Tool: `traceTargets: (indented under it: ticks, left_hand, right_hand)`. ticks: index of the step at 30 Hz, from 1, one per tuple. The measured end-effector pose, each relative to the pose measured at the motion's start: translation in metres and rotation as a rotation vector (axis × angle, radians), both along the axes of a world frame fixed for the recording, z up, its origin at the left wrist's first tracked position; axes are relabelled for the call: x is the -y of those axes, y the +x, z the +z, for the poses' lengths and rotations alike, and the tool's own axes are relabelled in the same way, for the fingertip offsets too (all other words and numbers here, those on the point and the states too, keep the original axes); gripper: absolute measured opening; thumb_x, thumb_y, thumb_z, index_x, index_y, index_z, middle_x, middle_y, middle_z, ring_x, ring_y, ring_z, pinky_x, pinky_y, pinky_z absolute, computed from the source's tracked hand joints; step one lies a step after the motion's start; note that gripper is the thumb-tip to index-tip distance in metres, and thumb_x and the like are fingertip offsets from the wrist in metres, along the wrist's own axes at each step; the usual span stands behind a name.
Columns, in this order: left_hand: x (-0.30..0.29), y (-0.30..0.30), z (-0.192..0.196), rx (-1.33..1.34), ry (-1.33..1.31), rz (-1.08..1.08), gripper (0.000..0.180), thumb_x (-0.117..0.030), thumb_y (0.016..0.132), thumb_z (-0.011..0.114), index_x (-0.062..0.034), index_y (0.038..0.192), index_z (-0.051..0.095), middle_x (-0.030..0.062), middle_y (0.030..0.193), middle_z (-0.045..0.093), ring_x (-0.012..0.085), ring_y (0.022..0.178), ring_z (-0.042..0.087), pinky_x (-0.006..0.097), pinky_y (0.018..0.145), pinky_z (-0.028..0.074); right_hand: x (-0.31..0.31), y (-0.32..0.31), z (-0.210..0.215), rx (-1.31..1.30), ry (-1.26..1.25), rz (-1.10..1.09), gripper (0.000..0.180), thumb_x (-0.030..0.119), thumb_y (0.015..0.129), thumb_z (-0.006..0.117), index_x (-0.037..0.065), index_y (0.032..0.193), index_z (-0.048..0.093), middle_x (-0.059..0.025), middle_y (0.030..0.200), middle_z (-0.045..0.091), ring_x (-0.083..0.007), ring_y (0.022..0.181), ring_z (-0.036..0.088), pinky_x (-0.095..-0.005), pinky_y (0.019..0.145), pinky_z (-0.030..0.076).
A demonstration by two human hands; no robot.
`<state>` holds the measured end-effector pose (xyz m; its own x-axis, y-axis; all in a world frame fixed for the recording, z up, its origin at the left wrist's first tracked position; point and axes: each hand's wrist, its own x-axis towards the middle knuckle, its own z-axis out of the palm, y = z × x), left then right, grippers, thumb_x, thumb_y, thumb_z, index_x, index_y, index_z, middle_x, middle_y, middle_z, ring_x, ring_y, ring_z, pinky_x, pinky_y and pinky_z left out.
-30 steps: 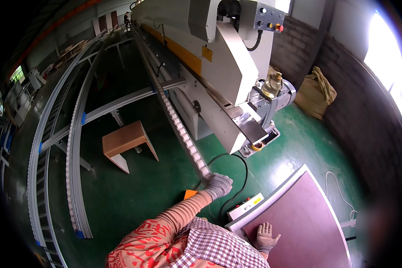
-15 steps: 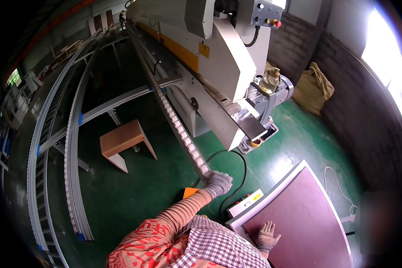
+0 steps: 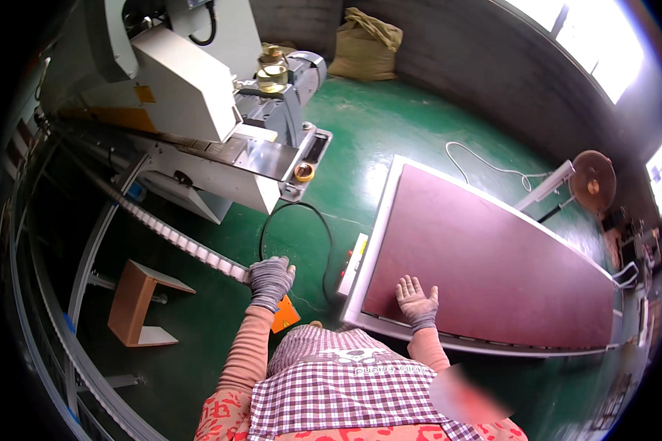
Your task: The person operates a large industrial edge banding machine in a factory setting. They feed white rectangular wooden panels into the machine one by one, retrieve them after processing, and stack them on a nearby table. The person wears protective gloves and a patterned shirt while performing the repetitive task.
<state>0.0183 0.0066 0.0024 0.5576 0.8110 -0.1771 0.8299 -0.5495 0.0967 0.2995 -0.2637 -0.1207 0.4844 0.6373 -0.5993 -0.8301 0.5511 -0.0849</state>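
My left hand (image 3: 271,281), in a grey-striped knit glove, is closed around the near end of a long rail with a row of white rollers (image 3: 195,246). My right hand (image 3: 417,300), gloved with bare-looking fingertips, is spread flat over the near left part of a table with a dark red top (image 3: 485,257). Its fingers point away from me and nothing is in them. Whether it touches the top I cannot tell. An orange plate (image 3: 286,314) is just below my left hand.
Ahead on the left stands a large white and grey machine (image 3: 187,81) with a motor (image 3: 305,73). A black cable (image 3: 329,246) loops across the green floor. A brown panel stand (image 3: 131,305) is at the left. Farther off are a sack (image 3: 366,48) and a round fan (image 3: 592,182).
The view has swung to the right, so the machine appears farther left and more of the red-topped table shows. My left hand stays on the rail's end; my right stays spread over the table.
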Motion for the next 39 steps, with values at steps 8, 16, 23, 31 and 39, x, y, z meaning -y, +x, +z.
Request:
traceTargets:
  ticks: [8,16,23,31,39]
  left_hand:
    - [0.002,-0.002,0.001,-0.016,0.025,-0.023,0.032,-0.040,0.091,0.054,-0.0122,0.102,0.066,0.0105,0.095,0.069,0.0297,0.088,0.068,0.045,0.079,0.050]
    - [0.001,-0.002,0.001,-0.029,0.026,-0.019,0.033,-0.040,0.092,0.052,-0.0128,0.104,0.066,0.0098,0.097,0.069,0.0299,0.089,0.068,0.047,0.080,0.049]
    - [0.002,-0.002,0.004,-0.030,0.022,-0.004,0.032,-0.040,0.091,0.054,-0.0123,0.102,0.066,0.0103,0.096,0.069,0.0306,0.089,0.067,0.047,0.080,0.049]
    - [0.005,-0.002,0.008,-0.021,0.010,0.022,0.031,-0.039,0.090,0.057,-0.0116,0.101,0.067,0.0118,0.098,0.068,0.0324,0.090,0.066,0.047,0.081,0.049]
    - [0.004,-0.002,0.001,-0.001,0.043,0.001,0.031,-0.039,0.090,0.055,-0.0118,0.102,0.067,0.0108,0.097,0.069,0.0310,0.090,0.066,0.047,0.081,0.048]
  right_hand:
    - [0.009,-0.003,-0.007,-0.017,-0.167,0.059,0.073,0.060,0.096,0.035,0.006,0.144,0.035,-0.0130,0.148,0.039,-0.0320,0.134,0.040,-0.0523,0.110,0.032]
    - [0.002,-0.010,0.012,0.056,-0.139,0.104,0.067,0.050,0.098,0.041,0.004,0.145,0.032,-0.0144,0.147,0.038,-0.0329,0.135,0.038,-0.0525,0.111,0.030]
    - [0.003,-0.007,0.002,0.048,-0.228,0.136,0.060,0.045,0.099,0.040,0.007,0.145,0.033,-0.0130,0.145,0.041,-0.0322,0.134,0.039,-0.0521,0.111,0.030]
    - [0.007,-0.001,-0.009,0.214,-0.341,0.266,0.060,0.045,0.100,0.039,0.008,0.147,0.031,-0.0139,0.149,0.038,-0.0314,0.139,0.033,-0.0500,0.113,0.026]
    - [-0.001,0.023,-0.033,1.802,-1.287,0.418,0.063,0.044,0.099,0.043,0.009,0.150,0.028,-0.0170,0.155,0.028,-0.0314,0.145,0.022,-0.0436,0.118,0.016]
